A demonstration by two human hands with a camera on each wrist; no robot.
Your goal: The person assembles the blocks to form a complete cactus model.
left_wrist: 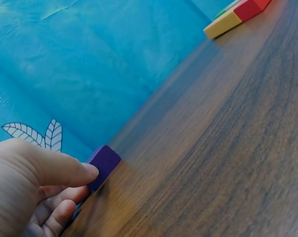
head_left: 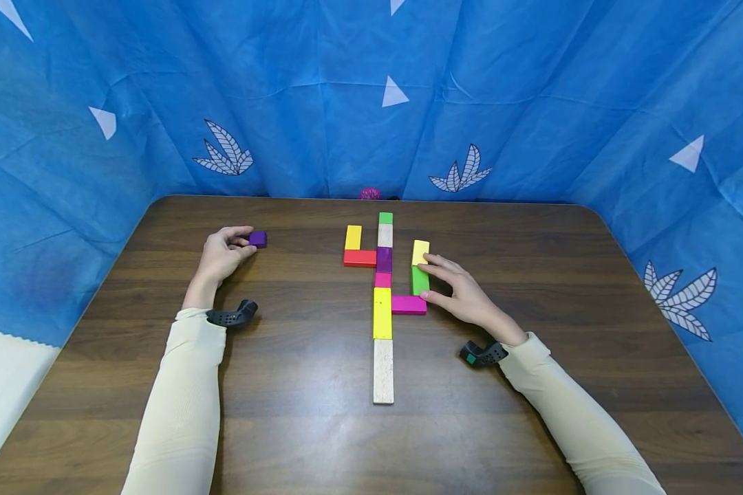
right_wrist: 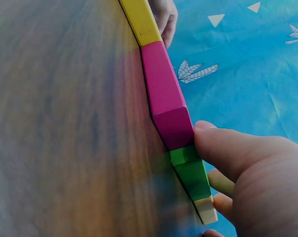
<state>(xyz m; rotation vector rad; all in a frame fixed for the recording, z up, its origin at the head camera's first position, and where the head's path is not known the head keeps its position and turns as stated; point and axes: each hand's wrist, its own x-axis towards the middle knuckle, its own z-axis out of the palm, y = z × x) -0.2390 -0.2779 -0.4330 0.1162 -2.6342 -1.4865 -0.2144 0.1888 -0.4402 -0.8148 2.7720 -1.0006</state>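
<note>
At the table's far left, my left hand (head_left: 219,256) pinches a small purple block (head_left: 258,239) between thumb and fingers; the left wrist view shows the thumb on its side, close over the wood. My right hand (head_left: 461,295) is beside the right branch of a flat block layout, its fingers loosely extended. The fingertips are at the pale yellow block (head_left: 420,251) and the green block (head_left: 420,280). Its thumb lies by the corner where the green block meets the magenta block (head_left: 408,305). That magenta block butts against the long yellow block (head_left: 382,313) in the central column.
Down the column lie a white block (head_left: 383,371), a pink block (head_left: 382,280), a purple block (head_left: 384,259), another white block (head_left: 385,235) and a green end block (head_left: 386,218). A red block (head_left: 360,258) and yellow block (head_left: 353,237) branch left. Blue cloth (head_left: 322,103) hangs behind the table.
</note>
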